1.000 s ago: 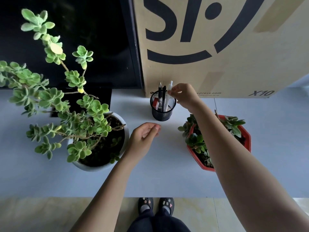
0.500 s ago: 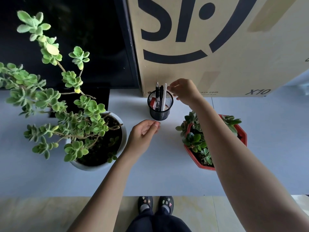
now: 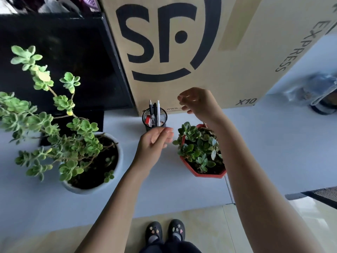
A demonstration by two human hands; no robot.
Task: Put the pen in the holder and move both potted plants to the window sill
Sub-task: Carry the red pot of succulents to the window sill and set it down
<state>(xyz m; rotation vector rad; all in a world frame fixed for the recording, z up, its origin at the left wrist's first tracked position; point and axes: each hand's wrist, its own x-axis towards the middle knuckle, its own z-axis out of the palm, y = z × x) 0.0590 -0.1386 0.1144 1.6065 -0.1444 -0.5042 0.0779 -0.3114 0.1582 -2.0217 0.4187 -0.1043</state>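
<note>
Two potted plants stood on the pale counter [image 3: 273, 152], one to either side of the black mesh holder [image 3: 154, 119], which serves as reference for all positions here. White pen [image 3: 158, 114] stood upright inside the holder, next to two dark pens [image 3: 152, 114]; a red item also sat in the holder, too small to identify.

Left hand [image 3: 155, 143]: open, palm turned up, fingers loosely curved, gripping nothing. It hovered just in front of the holder and overlapped its lower rim in the head view; contact with the mesh could not be confirmed because of motion blur.

Right hand [image 3: 198, 103]: open, fingers slackly bent, empty. It was raised to the right of the holder, clear of the pen tops, with the forearm passing over the right plant.

Large plant in the white round pot [image 3: 116, 161]: left of the holder and nearer the person, long trailing stems of pale green leaves spreading further left. Small succulent in the red angular pot [image 3: 206, 173]: right of the holder and slightly nearer the person, near it but apart.

Behind the holder: a cardboard box [image 3: 237, 61] with a black logo, just beyond the rim. Behind and left of it: a black screen [image 3: 63, 61]. Both pots were on the counter.
</note>
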